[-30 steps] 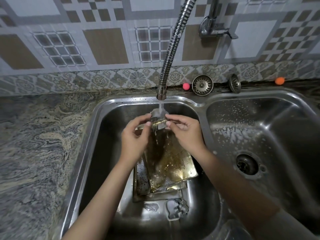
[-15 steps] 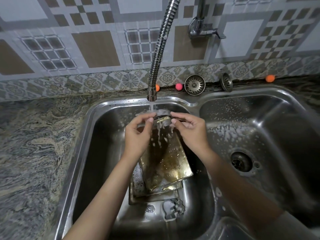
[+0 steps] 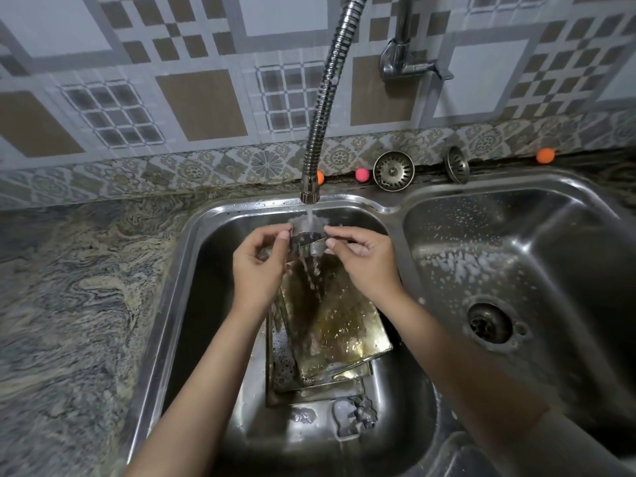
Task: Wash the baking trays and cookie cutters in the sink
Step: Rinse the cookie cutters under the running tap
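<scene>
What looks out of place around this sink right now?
Two sink strainers stand on the ledge by the wall, not in the drains; the right basin's drain is open. Small orange and pink balls also sit along that ledge.

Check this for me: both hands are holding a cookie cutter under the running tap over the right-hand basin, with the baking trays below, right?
Not quite. The head view shows the left hand and right hand holding the cookie cutter under the running tap over the left-hand basin, with the baking trays below.

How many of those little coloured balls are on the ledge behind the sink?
3: an orange ball half hidden behind the faucet hose, a pink ball beside it, another orange ball far right.
</scene>
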Action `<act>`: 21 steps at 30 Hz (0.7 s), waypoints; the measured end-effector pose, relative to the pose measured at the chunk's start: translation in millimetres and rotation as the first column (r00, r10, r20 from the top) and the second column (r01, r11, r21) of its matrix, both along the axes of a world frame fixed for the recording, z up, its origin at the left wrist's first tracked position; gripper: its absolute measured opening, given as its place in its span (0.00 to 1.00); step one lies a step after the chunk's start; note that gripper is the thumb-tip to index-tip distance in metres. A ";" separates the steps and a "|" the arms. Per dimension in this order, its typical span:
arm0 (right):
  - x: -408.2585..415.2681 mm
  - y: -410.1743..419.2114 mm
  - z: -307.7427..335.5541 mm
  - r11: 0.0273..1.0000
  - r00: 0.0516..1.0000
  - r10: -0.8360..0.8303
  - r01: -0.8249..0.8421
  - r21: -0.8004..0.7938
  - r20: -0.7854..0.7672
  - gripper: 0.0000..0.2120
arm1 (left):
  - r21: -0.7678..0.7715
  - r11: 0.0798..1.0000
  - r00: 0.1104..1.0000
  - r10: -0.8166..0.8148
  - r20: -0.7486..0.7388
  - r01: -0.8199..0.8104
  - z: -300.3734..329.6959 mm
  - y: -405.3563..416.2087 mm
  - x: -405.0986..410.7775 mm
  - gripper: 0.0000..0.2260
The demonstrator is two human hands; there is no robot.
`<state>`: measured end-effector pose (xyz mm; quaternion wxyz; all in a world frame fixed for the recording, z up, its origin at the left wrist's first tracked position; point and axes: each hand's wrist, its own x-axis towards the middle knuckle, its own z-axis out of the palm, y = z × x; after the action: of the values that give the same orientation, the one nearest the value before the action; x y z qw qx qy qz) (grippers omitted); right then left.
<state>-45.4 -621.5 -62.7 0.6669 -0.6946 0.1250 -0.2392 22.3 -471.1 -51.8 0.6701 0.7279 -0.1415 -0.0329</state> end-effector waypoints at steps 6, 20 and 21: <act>-7.1 -8.1 11.1 0.999 1.000 0.008 -0.006 0.050 -0.030 0.13 | -0.008 0.998 0.998 -0.063 -0.023 0.063 8.0 -7.2 -3.1 0.03; -145.7 -106.1 18.5 0.925 0.908 -0.087 -0.079 -0.372 -0.409 0.11 | 0.287 0.863 0.909 -0.386 -0.155 0.416 -33.2 -5.1 -43.4 0.11; -161.0 -116.4 13.9 0.906 0.868 -0.114 -0.109 -0.408 -0.483 0.11 | 0.362 0.799 0.877 -0.438 -0.195 0.480 -46.1 2.3 -47.7 0.11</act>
<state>-206.4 -737.9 -48.9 0.4455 -0.8597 0.2382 -0.0748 -25.4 -468.7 -97.9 0.4854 0.7902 -0.2697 -0.2595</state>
